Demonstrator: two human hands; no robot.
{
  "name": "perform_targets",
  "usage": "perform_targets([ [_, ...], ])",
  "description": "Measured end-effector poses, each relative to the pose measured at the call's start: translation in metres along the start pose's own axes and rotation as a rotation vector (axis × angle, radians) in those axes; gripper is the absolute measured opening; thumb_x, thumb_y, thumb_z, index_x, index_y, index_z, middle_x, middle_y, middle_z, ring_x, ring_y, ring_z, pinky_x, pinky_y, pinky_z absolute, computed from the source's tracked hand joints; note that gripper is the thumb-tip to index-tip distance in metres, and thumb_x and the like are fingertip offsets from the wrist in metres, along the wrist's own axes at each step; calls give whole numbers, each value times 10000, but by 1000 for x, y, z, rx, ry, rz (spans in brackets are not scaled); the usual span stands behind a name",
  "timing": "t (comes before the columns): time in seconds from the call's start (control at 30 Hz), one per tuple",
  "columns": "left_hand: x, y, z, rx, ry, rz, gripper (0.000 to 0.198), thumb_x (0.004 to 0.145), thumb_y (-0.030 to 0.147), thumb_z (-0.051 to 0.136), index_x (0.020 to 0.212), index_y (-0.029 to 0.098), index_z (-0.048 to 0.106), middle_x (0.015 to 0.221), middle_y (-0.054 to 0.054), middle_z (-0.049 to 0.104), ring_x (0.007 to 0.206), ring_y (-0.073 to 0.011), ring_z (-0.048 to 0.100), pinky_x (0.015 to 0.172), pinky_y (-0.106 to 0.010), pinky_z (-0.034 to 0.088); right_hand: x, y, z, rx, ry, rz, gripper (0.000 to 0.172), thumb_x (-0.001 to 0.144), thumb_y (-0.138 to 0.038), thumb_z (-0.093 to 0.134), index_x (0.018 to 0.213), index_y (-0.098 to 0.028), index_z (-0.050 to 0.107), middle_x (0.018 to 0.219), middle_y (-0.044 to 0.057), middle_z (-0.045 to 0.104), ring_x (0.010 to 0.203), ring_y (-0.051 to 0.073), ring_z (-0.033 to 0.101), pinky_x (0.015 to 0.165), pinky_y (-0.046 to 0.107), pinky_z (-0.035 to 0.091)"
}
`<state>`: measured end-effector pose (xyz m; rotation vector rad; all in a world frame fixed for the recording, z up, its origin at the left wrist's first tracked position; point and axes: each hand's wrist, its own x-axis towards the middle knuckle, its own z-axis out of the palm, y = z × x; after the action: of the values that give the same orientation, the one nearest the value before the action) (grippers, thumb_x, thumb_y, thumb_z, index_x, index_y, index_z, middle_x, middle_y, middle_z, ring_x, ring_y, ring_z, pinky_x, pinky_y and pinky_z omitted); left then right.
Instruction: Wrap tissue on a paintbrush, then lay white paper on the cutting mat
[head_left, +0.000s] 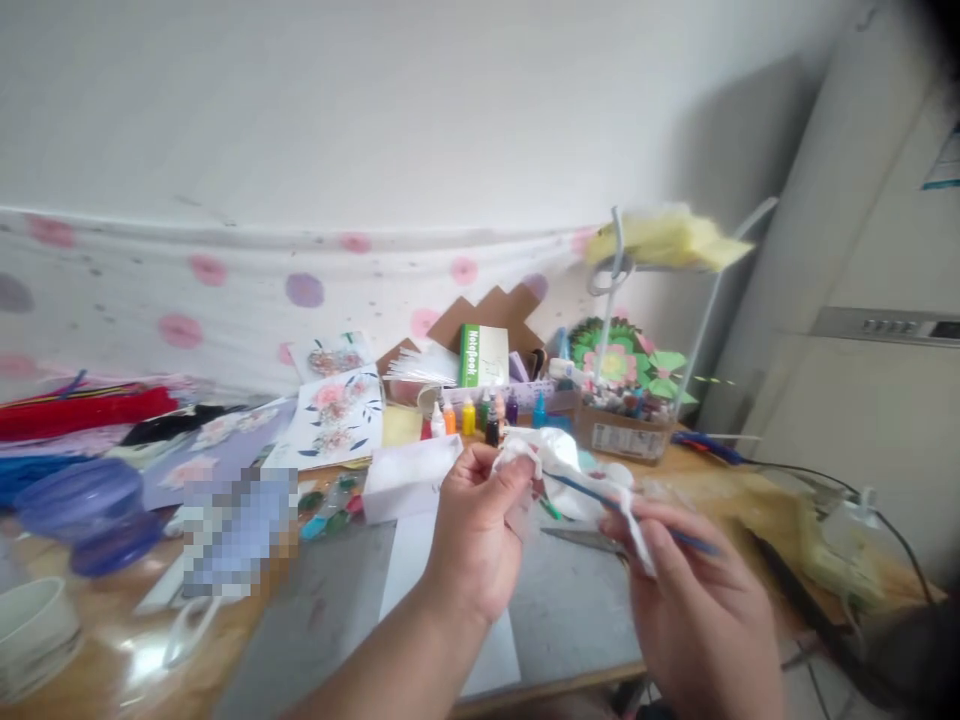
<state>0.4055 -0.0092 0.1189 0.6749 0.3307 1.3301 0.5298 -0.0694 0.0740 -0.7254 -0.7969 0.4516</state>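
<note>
Left hand pinching crumpled white tissue, right hand gripping a thin blue brush and the tissue's tail, above the worktop, near small paint bottles

Only 1 piece of lettering can be made out: on the green and white box, standing at about 12 o'clock from the hands against the back of the table, white letters run up its green side, and they seem to read "Notebook", though blur leaves the spelling uncertain. The cardboard tray at about 1 o'clock carries a pale printed label, and the paper on the cabinet at 2 o'clock carries print too, but both are too blurred to read.
</note>
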Motion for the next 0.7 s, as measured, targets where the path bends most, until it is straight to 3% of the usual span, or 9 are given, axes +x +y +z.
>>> perform_targets([
  [0.17,1,25,-17,-17,99,65,379,622,118,817,627,167,441,583,22,628,544,-88,574,578,-203,461,-16,15,9,-145,-161,-176,108,816,-195,673,888,-234,743,960,62,742,834,178,694,784,318,570],
  [0.3,8,40,-35,6,181,106,382,601,135,828,643,169,450,576,22,629,537,-92,575,551,-197,458,-18,13,9,-286,-232,-320,164,832,-139,646,929,-229,743,937,39,750,868,151,684,839,273,551],
  [0.37,12,45,-43,51,187,150,369,595,137,833,666,170,473,574,35,616,528,-90,569,537,-193,452,-17,10,12,-234,-234,-288,113,821,-171,676,891,-226,747,903,24,756,848,131,690,819,224,554],
  [0.43,15,48,-51,68,179,172,345,589,129,836,737,172,527,620,36,630,543,-90,582,546,-193,461,-14,9,16,-80,-199,-165,52,797,-232,717,841,-229,744,861,5,755,783,115,702,743,190,571],
  [0.57,18,47,-63,-60,154,65,380,552,108,840,843,177,606,776,-12,699,674,-123,657,628,-213,516,-11,12,21,103,-132,116,95,768,-302,744,823,-225,732,788,-4,744,670,110,702,668,201,580],
  [0.63,16,43,-65,-123,141,-10,355,544,128,846,823,172,631,808,-30,711,711,-136,671,656,-224,532,-12,13,20,86,-108,109,97,773,-307,736,830,-229,727,792,-4,741,673,110,696,678,209,580],
  [0.7,12,39,-65,-146,122,-85,356,535,153,859,825,173,655,810,-30,713,710,-140,671,665,-233,539,-15,11,16,-36,-116,-17,60,805,-272,701,851,-238,721,845,-5,741,743,115,695,712,207,578],
])
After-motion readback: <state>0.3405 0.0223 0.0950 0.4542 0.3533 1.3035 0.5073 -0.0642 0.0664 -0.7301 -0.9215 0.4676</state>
